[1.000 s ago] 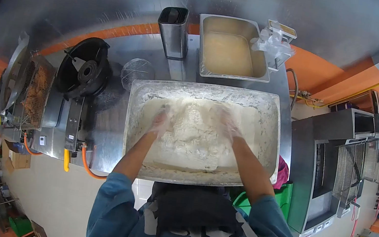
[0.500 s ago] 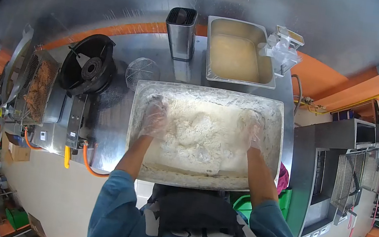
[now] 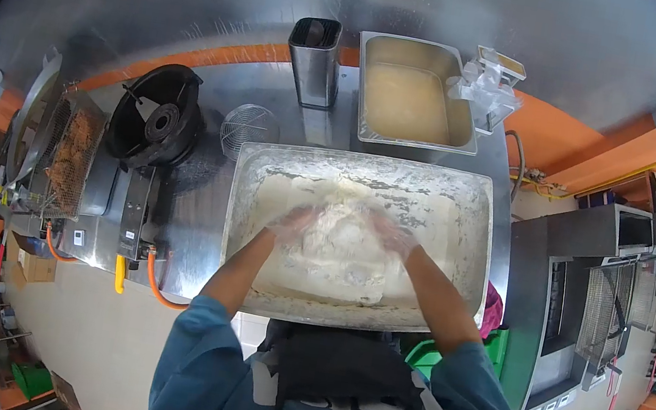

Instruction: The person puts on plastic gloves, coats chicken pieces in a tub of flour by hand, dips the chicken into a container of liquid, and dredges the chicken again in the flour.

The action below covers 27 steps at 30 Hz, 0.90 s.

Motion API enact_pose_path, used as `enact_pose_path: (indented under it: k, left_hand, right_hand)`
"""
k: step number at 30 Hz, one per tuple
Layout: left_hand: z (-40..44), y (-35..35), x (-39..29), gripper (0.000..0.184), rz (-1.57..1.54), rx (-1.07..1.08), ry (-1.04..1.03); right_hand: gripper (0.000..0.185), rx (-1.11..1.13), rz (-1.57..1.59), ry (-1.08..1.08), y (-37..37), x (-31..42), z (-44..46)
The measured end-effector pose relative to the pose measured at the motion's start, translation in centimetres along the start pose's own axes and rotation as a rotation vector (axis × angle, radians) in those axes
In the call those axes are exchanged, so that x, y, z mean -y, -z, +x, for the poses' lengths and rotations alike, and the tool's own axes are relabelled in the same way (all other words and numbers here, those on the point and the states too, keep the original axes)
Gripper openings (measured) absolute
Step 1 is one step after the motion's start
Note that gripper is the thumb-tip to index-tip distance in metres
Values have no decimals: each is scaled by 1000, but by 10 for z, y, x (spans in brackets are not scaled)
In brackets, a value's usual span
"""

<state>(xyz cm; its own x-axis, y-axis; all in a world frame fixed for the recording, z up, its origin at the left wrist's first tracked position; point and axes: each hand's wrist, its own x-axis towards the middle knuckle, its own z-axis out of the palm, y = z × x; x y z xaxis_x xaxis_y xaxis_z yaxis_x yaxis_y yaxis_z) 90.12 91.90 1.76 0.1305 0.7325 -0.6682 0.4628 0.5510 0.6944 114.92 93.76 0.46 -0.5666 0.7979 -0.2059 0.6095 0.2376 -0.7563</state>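
A big metal pan [image 3: 468, 266] of white flour [image 3: 344, 238] lies in front of me, with lumpy floured pieces heaped in its middle. My left hand [image 3: 295, 221], in a clear plastic glove, lies against the left flank of the heap. Against its right flank is my right hand [image 3: 388, 230], gloved the same way. Both hands look open, fingers stretched toward the top of the heap. Motion blur and flour hide the fingertips. What the floured pieces are I cannot make out.
Behind the pan stand a deep tray of pale liquid [image 3: 404, 101] and a metal knife holder [image 3: 313, 65]. A round wire strainer [image 3: 249, 132] and a black round pot-like part [image 3: 156, 122] lie left. Beyond is a wire basket of browned food [image 3: 70, 155].
Both hands have moved inward from the pan's side walls to the middle. Flour has been pushed off the sides and heaped up, baring patches of metal along the back.
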Motion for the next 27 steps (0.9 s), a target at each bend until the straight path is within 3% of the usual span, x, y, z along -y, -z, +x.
enact_pose_path:
  k: [1, 3, 4, 5, 7, 9, 10, 12, 13, 16, 19, 22, 24, 26, 27]
  left_hand:
    - [-10, 3, -4, 51, 42, 26, 30]
    - [-3, 15, 16, 53, 452, -16, -276]
    - [0, 21, 31, 54, 657, -34, -430]
    - [6, 24, 48, 54, 629, -33, -496]
    - [14, 25, 77, 54, 574, -34, -630]
    - [-3, 3, 44, 49, 365, -9, -382]
    - [-10, -9, 31, 46, 260, 9, -256]
    - [4, -20, 32, 45, 307, 83, -194]
    - [9, -22, 37, 44, 328, 117, -159]
    - [-14, -9, 49, 30, 452, -92, -589]
    - [-8, 29, 86, 27, 1276, -78, -570]
    - [-33, 14, 67, 30, 1376, 51, -445]
    - [-3, -24, 125, 24, 414, 12, -503]
    - [-1, -41, 122, 24, -123, -4, -391]
    - [-25, -45, 83, 26, -180, -6, -277]
  right_hand:
    - [38, 84, -23, -22, 26, 33, -12]
    - [38, 255, -67, -70, 68, 86, -30]
    - [38, 167, 136, -86, 54, 53, -33]
    - [38, 73, 332, -96, 32, -2, -29]
    - [38, -2, 587, 27, 18, -29, -30]
    - [39, 40, 700, 292, 11, -14, -32]
    - [40, 87, 467, 127, 10, 1, -39]
    - [41, 179, -6, -193, 16, 33, -47]
    - [41, 173, 136, -205, 14, 25, -49]
    - [41, 175, 410, -200, 12, -9, -61]
    - [40, 185, 373, -94, 22, -22, -70]
    - [39, 155, 280, 31, 22, -27, -75]
    - [39, 55, 80, 150, 1, -18, -80]
    - [40, 6, -55, 188, -11, -7, -78]
    - [40, 28, -58, 161, -8, 2, -75]
